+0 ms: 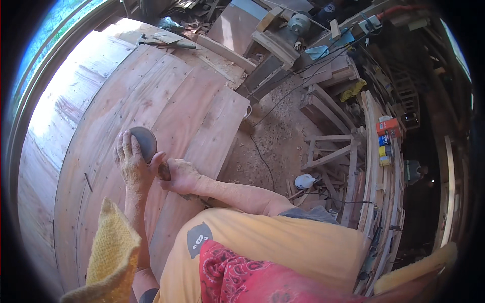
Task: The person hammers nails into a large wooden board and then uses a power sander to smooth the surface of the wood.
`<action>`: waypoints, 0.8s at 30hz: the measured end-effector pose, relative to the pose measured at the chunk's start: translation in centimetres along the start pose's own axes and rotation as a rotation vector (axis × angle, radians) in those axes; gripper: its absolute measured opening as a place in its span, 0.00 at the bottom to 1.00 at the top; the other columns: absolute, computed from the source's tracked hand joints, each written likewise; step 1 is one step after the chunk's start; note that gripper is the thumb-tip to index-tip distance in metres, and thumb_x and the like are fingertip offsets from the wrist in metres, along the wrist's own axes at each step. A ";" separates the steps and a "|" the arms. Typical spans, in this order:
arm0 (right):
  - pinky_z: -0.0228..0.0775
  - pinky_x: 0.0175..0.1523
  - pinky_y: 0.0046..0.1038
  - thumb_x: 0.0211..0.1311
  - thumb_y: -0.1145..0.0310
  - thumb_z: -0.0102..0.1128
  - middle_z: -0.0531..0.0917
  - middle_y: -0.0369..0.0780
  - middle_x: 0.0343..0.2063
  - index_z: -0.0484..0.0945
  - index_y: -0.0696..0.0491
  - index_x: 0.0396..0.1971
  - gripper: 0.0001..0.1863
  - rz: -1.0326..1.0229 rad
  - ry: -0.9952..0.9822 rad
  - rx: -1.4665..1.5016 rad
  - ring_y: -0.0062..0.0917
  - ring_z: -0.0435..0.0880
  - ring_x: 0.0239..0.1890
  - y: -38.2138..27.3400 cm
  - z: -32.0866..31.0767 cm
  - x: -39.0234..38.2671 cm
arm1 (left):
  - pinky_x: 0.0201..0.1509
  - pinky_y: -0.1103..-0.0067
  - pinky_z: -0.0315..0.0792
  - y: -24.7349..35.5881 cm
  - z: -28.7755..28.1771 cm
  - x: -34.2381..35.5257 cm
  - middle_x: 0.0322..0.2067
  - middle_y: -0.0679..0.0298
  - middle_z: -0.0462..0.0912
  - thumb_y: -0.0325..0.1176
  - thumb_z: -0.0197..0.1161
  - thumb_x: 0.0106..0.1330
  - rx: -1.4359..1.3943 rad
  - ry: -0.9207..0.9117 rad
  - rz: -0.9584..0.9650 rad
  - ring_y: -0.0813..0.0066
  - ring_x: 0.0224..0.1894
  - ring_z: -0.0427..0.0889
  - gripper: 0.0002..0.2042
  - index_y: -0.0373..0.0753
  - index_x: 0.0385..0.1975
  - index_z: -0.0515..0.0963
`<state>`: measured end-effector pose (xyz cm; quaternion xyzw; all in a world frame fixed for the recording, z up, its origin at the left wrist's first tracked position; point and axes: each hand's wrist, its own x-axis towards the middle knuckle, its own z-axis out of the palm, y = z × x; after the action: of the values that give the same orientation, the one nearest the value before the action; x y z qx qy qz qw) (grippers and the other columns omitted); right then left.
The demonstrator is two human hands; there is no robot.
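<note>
Left hand (134,164) cups a disc sander (143,143) (dark disc (146,146) showing). Right hand (181,177) clamps its handle (164,172). Wooden planks (166,108) spread left.

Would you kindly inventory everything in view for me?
boards: several, reddish-brown, centre left
disc tool: one, grey, over the boards
knitted cloth: one, yellow, lower left
patterned cloth: one, red, bottom centre
jug: one, white, right of centre
box: one, red, right
small containers: several, blue and yellow, below box
motor-like unit: one, grey, top
timber pieces: many, brown, right
garment: one, yellow, lower centre
left hand: one, dusty, on disc tool
right hand: one, dusty, gripping disc tool
</note>
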<state>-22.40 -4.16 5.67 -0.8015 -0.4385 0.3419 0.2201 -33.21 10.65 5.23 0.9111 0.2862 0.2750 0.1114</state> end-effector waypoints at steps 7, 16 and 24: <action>0.78 0.54 0.49 0.55 0.51 0.72 0.86 0.54 0.38 0.80 0.60 0.42 0.27 -0.024 0.018 0.031 0.53 0.87 0.48 0.3 0.3 0.0 | 0.81 0.50 0.53 -0.6 0.5 -0.9 0.74 0.43 0.68 0.52 0.76 0.63 0.071 -0.010 0.039 0.43 0.79 0.62 0.41 0.26 0.68 0.72; 0.78 0.55 0.49 0.55 0.50 0.72 0.86 0.55 0.41 0.80 0.60 0.42 0.27 -0.015 0.063 0.021 0.52 0.87 0.49 0.9 1.1 0.2 | 0.82 0.51 0.53 -0.5 0.3 -1.1 0.73 0.43 0.71 0.47 0.73 0.67 0.034 -0.009 0.066 0.43 0.79 0.63 0.34 0.28 0.66 0.76; 0.77 0.57 0.48 0.54 0.49 0.72 0.86 0.55 0.43 0.79 0.60 0.45 0.30 -0.007 0.107 0.002 0.52 0.86 0.50 1.2 1.6 0.2 | 0.80 0.45 0.54 0.0 -0.6 -1.3 0.74 0.46 0.70 0.51 0.70 0.70 0.182 -0.062 0.017 0.44 0.80 0.63 0.35 0.30 0.69 0.74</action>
<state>-22.89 -4.54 3.76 -0.8168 -0.4287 0.2982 0.2453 -34.46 9.87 5.16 0.9279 0.2988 0.2202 0.0347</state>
